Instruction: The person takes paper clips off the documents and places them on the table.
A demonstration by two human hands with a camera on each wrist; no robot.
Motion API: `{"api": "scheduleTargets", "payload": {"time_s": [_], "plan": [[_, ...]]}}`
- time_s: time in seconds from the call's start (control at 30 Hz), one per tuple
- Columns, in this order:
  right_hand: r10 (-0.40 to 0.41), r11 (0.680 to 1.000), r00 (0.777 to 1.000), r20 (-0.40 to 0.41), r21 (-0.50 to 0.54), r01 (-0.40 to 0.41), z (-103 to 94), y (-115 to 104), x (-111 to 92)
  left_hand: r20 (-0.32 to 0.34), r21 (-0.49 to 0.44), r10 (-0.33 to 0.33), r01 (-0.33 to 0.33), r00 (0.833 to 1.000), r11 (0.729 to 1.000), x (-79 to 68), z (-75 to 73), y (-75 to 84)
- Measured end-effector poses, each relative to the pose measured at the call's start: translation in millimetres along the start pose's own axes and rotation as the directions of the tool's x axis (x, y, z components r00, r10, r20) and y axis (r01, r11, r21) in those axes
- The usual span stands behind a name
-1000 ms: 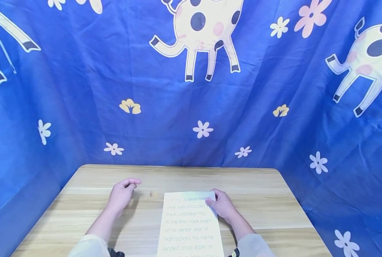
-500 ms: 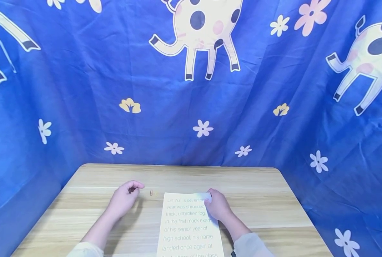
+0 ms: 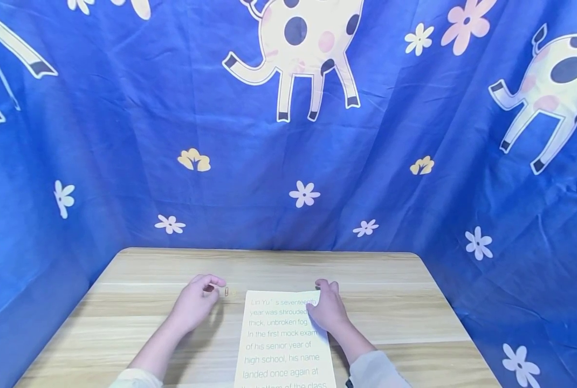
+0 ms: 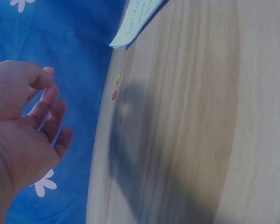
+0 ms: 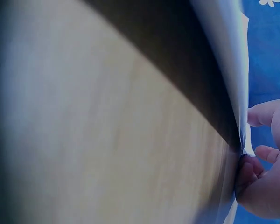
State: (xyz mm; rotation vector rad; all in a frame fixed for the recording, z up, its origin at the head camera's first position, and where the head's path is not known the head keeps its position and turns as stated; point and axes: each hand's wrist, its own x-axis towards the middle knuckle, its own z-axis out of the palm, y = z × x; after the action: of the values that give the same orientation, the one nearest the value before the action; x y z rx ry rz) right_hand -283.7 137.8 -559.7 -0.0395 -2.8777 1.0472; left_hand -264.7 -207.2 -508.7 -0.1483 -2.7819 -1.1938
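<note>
A printed sheet of paper [image 3: 283, 345] lies at the front middle of the table, its near end cut off by the head view. My right hand [image 3: 331, 311] holds its upper right edge, thumb on top; in the right wrist view, curled fingers [image 5: 252, 173] sit against the lifted edge of the paper [image 5: 226, 51]. My left hand [image 3: 198, 302] hovers with loosely bent fingers and nothing in them, just left of a red paper clip [image 3: 227, 291]. Beside that clip lies a yellow paper clip [image 3: 233, 292], small and faint here but clearer in the left wrist view [image 4: 118, 79].
The wooden table [image 3: 390, 302] has rounded far corners. A blue curtain [image 3: 249, 161] with printed cows and flowers encloses it at the back and both sides.
My left hand has moved right, closer to the red paper clip, and its thumb and index finger have parted. My right hand has shifted slightly left along the paper, its fingers spreading a little.
</note>
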Motion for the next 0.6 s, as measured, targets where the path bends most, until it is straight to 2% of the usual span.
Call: {"api": "scheduleTargets", "payload": {"time_s": [0.2, 0.37, 0.47, 0.6], "plan": [[0.002, 0.999, 0.999, 0.035, 0.045, -0.003, -4.7, 2.1, 2.2, 0.012, -0.016, 0.000, 0.001, 1.000, 1.000, -1.3, -0.3, 7.9], [-0.027, 0.999, 0.988, 0.151, 0.028, 0.023, -31.6, 5.0, 6.2, 0.021, 0.010, -0.003, 0.002, 1.000, 1.000, -3.4, -2.2, 13.5], [-0.060, 0.998, 0.960, 0.272, 0.003, 0.062, -55.9, 4.4, 8.1, 0.006, 0.077, 0.026, -0.026, 1.000, 0.997, -3.7, -3.6, 16.5], [-0.114, 0.992, 0.905, 0.410, -0.007, 0.128, -84.9, -1.2, 7.3, 0.004, 0.184, 0.100, -0.099, 0.995, 0.978, -3.1, -6.4, 26.1]]}}
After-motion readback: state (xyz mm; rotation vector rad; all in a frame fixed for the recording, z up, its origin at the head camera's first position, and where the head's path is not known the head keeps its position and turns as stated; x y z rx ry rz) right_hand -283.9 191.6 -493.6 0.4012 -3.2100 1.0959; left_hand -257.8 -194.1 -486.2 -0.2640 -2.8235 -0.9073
